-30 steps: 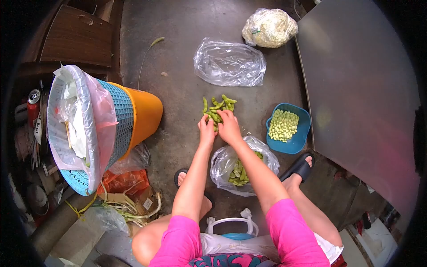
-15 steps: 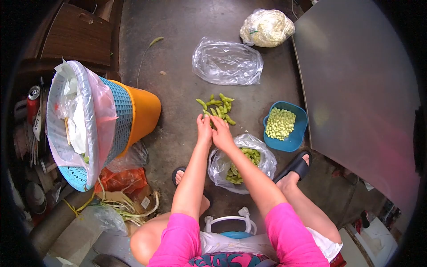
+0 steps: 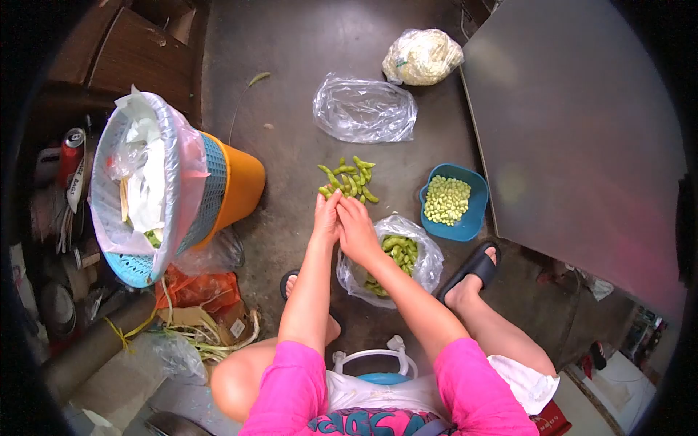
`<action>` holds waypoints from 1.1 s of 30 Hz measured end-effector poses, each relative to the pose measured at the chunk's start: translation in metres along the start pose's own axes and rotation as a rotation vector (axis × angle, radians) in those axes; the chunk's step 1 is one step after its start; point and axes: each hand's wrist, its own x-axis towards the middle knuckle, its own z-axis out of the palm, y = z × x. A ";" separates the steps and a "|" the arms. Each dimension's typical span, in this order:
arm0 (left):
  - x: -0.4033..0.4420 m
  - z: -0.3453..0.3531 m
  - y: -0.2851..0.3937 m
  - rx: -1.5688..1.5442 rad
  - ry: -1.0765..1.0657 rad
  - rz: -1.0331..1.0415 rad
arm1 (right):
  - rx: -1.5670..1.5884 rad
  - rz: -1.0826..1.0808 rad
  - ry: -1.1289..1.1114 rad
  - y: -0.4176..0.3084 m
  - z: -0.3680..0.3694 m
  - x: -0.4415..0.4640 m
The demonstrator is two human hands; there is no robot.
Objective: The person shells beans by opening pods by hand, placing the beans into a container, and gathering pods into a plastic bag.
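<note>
My left hand [image 3: 326, 216] and my right hand [image 3: 356, 229] meet in front of me, fingers closed together. Whatever is between the fingertips is hidden. Just beyond them, a loose pile of green soybean pods [image 3: 352, 182] lies on the floor, the nearest pods close to my left fingertips. Under my right forearm stands an open clear plastic bag [image 3: 430, 280] with more pods [image 3: 401, 251] inside. To the right, a blue basin [image 3: 475, 211] holds shelled green beans [image 3: 446, 200].
An empty-looking clear bag [image 3: 365, 109] lies beyond the pods, near a knotted bag of pale contents [image 3: 423, 57]. A lined blue basket [image 3: 211, 182] sits in an orange bin [image 3: 243, 178] at left. A grey panel [image 3: 574, 145] borders the right side.
My hands stay together close to the pods and have come slightly nearer to me. The view has shifted a little, so the surroundings sit differently in the frame.
</note>
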 end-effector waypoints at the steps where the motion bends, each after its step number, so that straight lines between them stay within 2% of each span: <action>1: -0.006 0.004 0.004 -0.010 -0.027 -0.028 | -0.011 -0.011 -0.001 -0.005 -0.006 -0.003; 6: -0.041 0.028 0.031 -0.009 -0.175 -0.099 | -0.047 -0.089 0.024 -0.029 -0.039 -0.018; 16: -0.116 0.070 0.058 0.006 -0.277 0.064 | 0.120 -0.287 0.087 -0.090 -0.100 -0.057; 19: -0.149 0.087 0.068 -0.060 -0.362 0.051 | 0.315 -0.273 0.348 -0.115 -0.126 -0.078; 20: -0.162 0.092 0.071 -0.075 -0.379 0.038 | 0.312 -0.176 0.469 -0.119 -0.132 -0.084; 23: -0.194 0.105 0.070 -0.076 -0.430 0.010 | 0.755 0.300 0.591 -0.107 -0.129 -0.096; 24: -0.204 0.109 0.069 -0.086 -0.457 -0.008 | 0.939 0.399 0.508 -0.115 -0.137 -0.100; 27: -0.230 0.117 0.063 -0.102 -0.469 -0.064 | 1.097 0.347 0.363 -0.121 -0.155 -0.115; 33: -0.277 0.126 0.073 0.031 -0.427 -0.104 | 0.769 0.106 0.197 -0.133 -0.193 -0.135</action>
